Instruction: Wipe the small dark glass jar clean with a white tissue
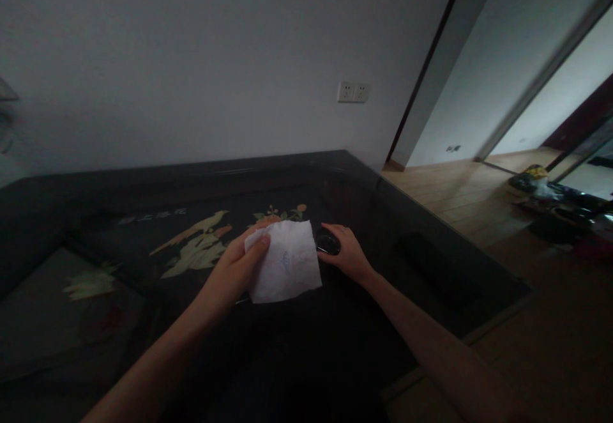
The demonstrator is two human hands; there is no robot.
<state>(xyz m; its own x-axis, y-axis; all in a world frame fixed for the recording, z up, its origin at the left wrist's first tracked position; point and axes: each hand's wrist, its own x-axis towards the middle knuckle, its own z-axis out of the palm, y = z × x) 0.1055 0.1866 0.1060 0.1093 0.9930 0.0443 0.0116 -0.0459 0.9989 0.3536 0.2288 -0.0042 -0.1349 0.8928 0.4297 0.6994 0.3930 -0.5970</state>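
My left hand (243, 258) is closed on a white wipe (290, 266) with a small blue print, thumb on top near its upper left corner. The wipe hangs spread over the table's middle and hides most of that hand's fingers. Just right of the wipe, my right hand (348, 253) grips a pair of glasses (328, 241) by the edge, thumb below and fingers above. One dark rounded lens shows; the wipe covers the rest of the glasses. Whether the wipe presses on the other lens cannot be seen.
Beneath both hands lies a dark glossy table (287, 346) with a bird-and-flower picture (198, 234) in its top. Behind it stands a pale wall with a double socket (353, 92). To the right are a wooden floor (450, 186) and a heap of bags (541, 186).
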